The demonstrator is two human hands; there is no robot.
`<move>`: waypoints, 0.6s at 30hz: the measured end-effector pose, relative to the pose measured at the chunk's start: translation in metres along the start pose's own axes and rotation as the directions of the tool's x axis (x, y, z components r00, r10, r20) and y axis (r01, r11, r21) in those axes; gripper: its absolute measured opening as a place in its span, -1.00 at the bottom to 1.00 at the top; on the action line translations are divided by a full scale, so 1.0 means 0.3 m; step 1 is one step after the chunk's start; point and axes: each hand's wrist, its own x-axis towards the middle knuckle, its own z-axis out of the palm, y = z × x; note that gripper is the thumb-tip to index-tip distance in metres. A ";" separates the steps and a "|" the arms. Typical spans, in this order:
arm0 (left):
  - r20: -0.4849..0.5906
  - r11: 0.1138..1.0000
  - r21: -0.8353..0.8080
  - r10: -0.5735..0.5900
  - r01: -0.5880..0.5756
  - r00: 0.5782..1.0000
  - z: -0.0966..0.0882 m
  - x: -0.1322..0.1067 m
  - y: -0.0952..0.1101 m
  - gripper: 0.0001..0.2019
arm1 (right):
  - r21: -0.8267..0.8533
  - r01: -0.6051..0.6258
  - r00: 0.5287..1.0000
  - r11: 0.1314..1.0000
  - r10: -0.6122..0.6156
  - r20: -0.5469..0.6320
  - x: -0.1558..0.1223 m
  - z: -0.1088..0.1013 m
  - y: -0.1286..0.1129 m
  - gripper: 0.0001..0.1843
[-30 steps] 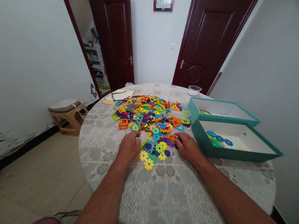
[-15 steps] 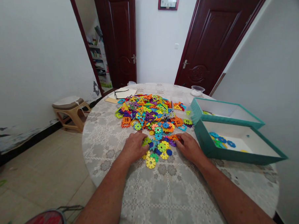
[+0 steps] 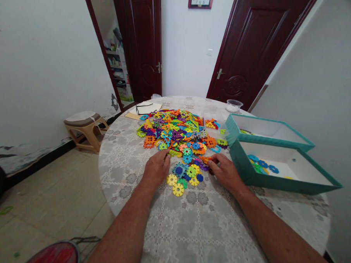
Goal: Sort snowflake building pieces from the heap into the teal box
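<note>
A heap of colourful plastic interlocking pieces point(image 3: 175, 127) lies on the table. My left hand point(image 3: 156, 168) is at its near left edge, fingers curled together, with a lime-green interlocking piece point(image 3: 175, 153) at the fingertips. My right hand point(image 3: 224, 171) is on the other side, thumb and fingers closed at an orange interlocking piece point(image 3: 205, 160). Beside that piece is a purple one point(image 3: 204, 168). Between the hands several notched discs lie loose, among them a yellow disc point(image 3: 178, 189), a lime disc point(image 3: 191, 172) and a dark blue disc point(image 3: 200, 177).
A green open box point(image 3: 291, 186) with a few discs inside stands at the right, against a second green-edged box part point(image 3: 277, 129). Glasses point(image 3: 145, 108) rest on paper at the back left. A clear bowl point(image 3: 234, 104) sits at the back right. A stool point(image 3: 86, 131) stands left.
My left hand has moved slightly away from me, and the lime-green piece now lies farther up, by the heap. My right hand has stayed nearly in place at the orange piece.
</note>
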 end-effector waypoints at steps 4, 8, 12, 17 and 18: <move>0.029 0.981 -0.188 0.061 -0.054 0.998 0.002 -0.006 0.024 -0.72 | 0.061 0.145 0.989 0.988 -0.142 -0.045 -0.010 -0.023 -0.060 -0.82; 0.152 0.954 -0.300 0.069 -0.020 0.986 0.005 -0.017 0.056 -0.75 | 0.225 0.240 0.963 0.944 -0.261 0.067 -0.034 -0.018 -0.130 -0.87; 0.235 0.922 -0.363 0.229 -0.133 0.945 0.004 -0.026 0.083 -0.73 | 0.299 0.242 0.945 0.923 -0.294 0.144 -0.057 0.011 -0.178 -0.91; 0.282 0.899 -0.391 0.320 -0.196 0.905 0.004 -0.031 0.097 -0.70 | 0.340 0.129 0.963 0.931 -0.199 0.179 -0.070 0.044 -0.176 -0.81; 0.280 0.906 -0.376 0.313 -0.196 0.907 0.007 -0.031 0.095 -0.70 | 0.359 0.107 0.970 0.927 -0.177 0.168 -0.069 0.047 -0.170 -0.73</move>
